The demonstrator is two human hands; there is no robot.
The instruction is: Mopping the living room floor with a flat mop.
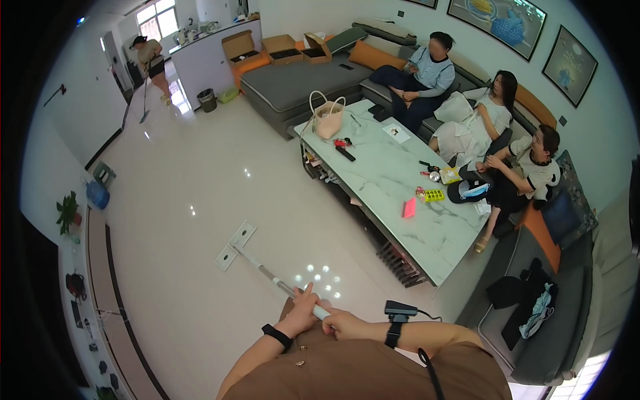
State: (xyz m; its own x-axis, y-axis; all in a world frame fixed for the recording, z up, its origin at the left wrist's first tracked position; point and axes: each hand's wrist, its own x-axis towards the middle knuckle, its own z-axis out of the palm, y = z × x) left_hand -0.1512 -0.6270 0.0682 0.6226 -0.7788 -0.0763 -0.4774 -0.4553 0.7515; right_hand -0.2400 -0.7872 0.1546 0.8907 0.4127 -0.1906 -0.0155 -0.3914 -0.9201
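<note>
A flat mop lies out ahead of me, its pale rectangular head (244,233) resting on the glossy tiled floor (170,280). From the head, the white and grey mop handle (270,275) slants back towards my waist. My left hand (304,307), with a black band at its wrist, grips the handle, one finger pointing along it. Closer to my body, my right hand (344,324) is closed around the handle's top end. A small black device (400,309) with a cable is strapped to my right forearm.
A marble-topped coffee table (385,170) stands right of the mop, bearing a handbag (328,119) and small items. Three people sit on the grey sofa (300,82) behind it. Another person (150,60) holds a mop far left. A water jug (97,195) stands by the left wall.
</note>
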